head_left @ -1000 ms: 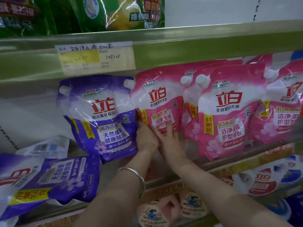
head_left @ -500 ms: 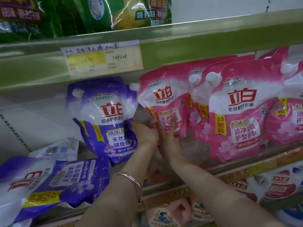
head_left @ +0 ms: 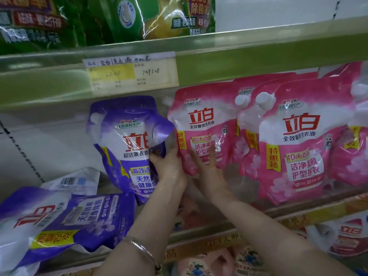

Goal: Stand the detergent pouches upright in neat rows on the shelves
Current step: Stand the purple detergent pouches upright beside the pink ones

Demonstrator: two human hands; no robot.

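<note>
A purple detergent pouch (head_left: 127,144) stands upright on the middle shelf, its right edge folded inward. My left hand (head_left: 169,166) grips that right edge, fingers curled round it. Just to its right stands a pink pouch (head_left: 203,116). My right hand (head_left: 209,166) presses flat against the pink pouch's lower front with straight fingers. More pink pouches (head_left: 298,136) stand in a row further right. Another purple pouch (head_left: 59,220) lies flat on the shelf at lower left.
A white pouch back (head_left: 77,182) lies behind the flat purple one. The green shelf rail (head_left: 258,54) above carries a price label (head_left: 131,72), with green pouches (head_left: 139,14) on top. The lower shelf holds more packs (head_left: 342,234).
The view has shifted, so the pouches sit further right in frame. My left hand now pulls the purple pouch's right edge, which has folded inward; my right hand stays pressed on the pink pouch.
</note>
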